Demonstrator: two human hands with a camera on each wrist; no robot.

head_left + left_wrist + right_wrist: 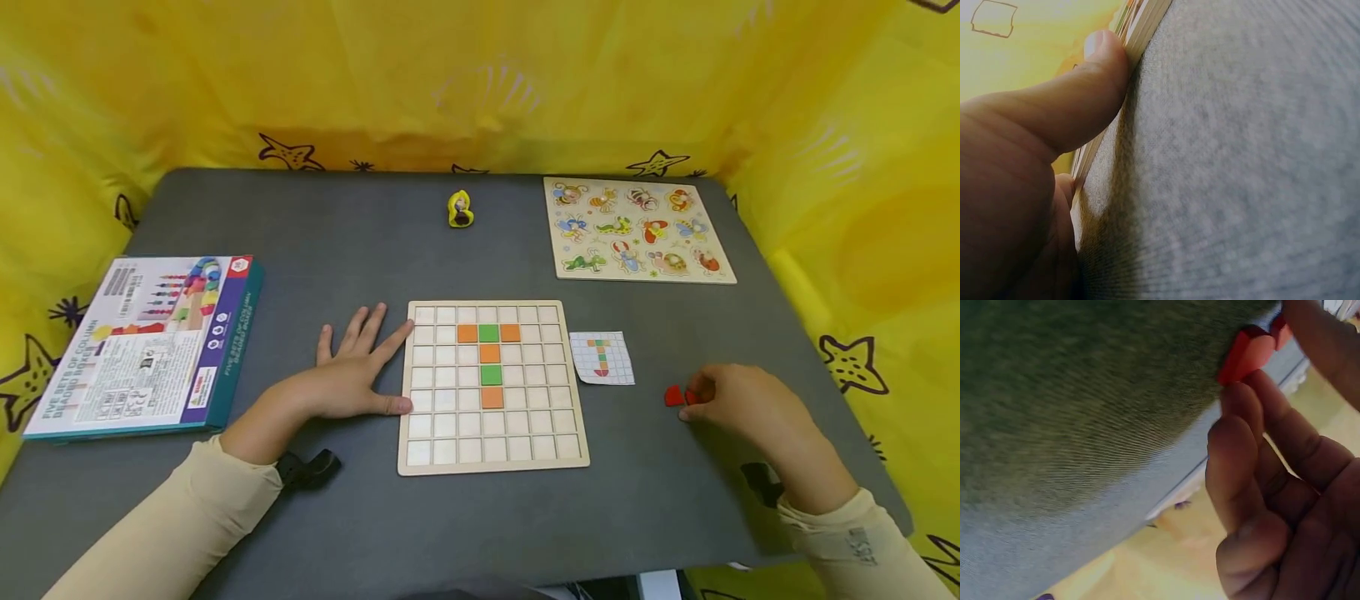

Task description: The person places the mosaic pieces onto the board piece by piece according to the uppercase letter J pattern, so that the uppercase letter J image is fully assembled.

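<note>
A wooden grid board lies in the middle of the table, with orange and green square tiles forming a T shape in it. My left hand is spread flat at its left side; thumb and index finger touch the edge. The left wrist view shows the thumb against the board's side. To the right, my right hand has its fingers curled round a small red block with a rounded edge, partly hidden by the fingers. A second red block lies right beside it on the table.
A pattern card lies right of the board. Behind it is an insect puzzle board. A small yellow figure stands at the back, and a toy box lies at the left. Yellow cloth surrounds the grey table.
</note>
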